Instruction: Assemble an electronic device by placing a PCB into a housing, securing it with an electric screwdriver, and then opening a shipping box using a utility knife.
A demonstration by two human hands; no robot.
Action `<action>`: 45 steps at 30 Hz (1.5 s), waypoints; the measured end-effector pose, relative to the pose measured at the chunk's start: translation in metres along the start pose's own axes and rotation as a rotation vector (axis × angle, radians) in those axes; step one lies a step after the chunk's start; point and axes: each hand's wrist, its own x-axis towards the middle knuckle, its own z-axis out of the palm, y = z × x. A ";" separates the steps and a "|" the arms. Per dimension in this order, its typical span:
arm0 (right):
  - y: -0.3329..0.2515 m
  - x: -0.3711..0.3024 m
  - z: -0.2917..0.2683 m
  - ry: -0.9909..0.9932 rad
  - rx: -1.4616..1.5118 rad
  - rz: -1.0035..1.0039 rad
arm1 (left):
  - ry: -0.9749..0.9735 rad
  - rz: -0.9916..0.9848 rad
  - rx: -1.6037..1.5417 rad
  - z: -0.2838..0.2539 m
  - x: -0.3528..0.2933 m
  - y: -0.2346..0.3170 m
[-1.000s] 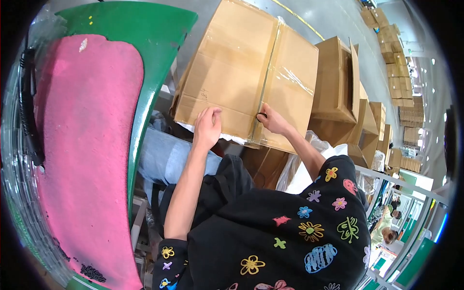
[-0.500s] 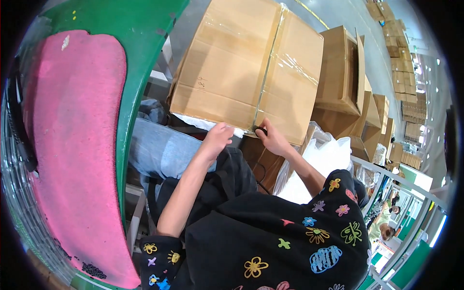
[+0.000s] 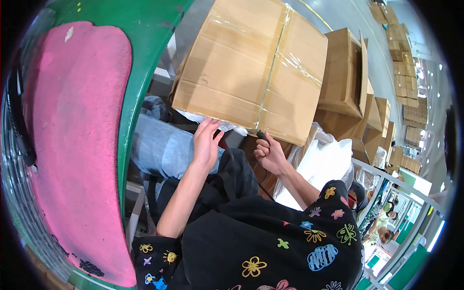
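A large closed cardboard box stands in front of me, with clear tape along its middle seam. White plastic sticks out beneath its near edge. My left hand has its fingers stretched out, the tips at that near edge beside the plastic. Close to the near end of the taped seam, my right hand is closed round a small black tool. Its tip points at the box edge; the fingers hide most of it, so its exact kind does not show.
On the left, a green table carries a long pink pad. Folded blue denim lies below the box. Open cardboard boxes stand to the right, near a white plastic bag and a metal rail. People are far off at right.
My left hand has opened from a pinch, its fingers now extended along the box edge. My right hand has turned and drawn slightly down from the seam, still holding the black tool.
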 end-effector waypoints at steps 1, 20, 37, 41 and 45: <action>0.002 0.001 -0.004 -0.056 0.052 0.035 | -0.029 0.003 -0.042 -0.001 -0.001 0.000; 0.031 0.007 -0.012 -0.008 -0.318 -0.145 | -0.476 -0.094 -0.229 -0.005 -0.008 0.017; 0.032 -0.005 0.012 0.088 -0.300 -0.201 | -0.509 -0.109 -0.246 -0.005 -0.010 0.020; 0.040 -0.004 0.010 0.119 -0.322 -0.243 | -0.491 -0.111 -0.234 -0.003 -0.012 0.019; 0.044 -0.002 0.009 0.133 -0.312 -0.269 | -0.509 -0.108 -0.235 -0.006 -0.012 0.019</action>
